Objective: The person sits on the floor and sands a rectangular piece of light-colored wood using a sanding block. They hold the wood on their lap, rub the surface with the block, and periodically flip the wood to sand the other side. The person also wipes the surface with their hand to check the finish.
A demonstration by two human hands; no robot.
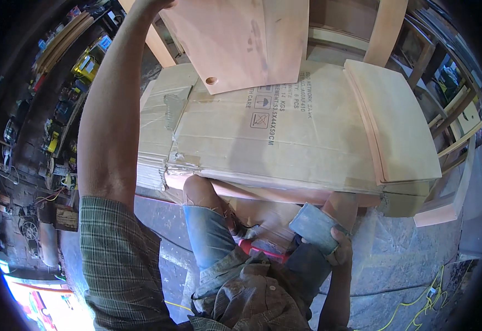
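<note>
A reddish-brown wooden panel (230, 44) with a round hole near its lower left corner stands tilted over the cardboard-covered bench (208, 132). My left arm is stretched far forward, and my left hand (166, 3) grips the panel's upper left edge; the top of the picture cuts off most of its fingers. Low on the right, my right hand (341, 248) is closed round the end of a grey, flat sanding block (313, 227). The block is held above my right thigh, in front of the bench and apart from the panel.
A second wooden panel (401, 121) lies at the bench's right end. Wooden frame parts (387, 30) stand behind. Shelves crowded with tools and cans (86, 66) line the left. A yellow cord (428, 300) trails over the floor at lower right.
</note>
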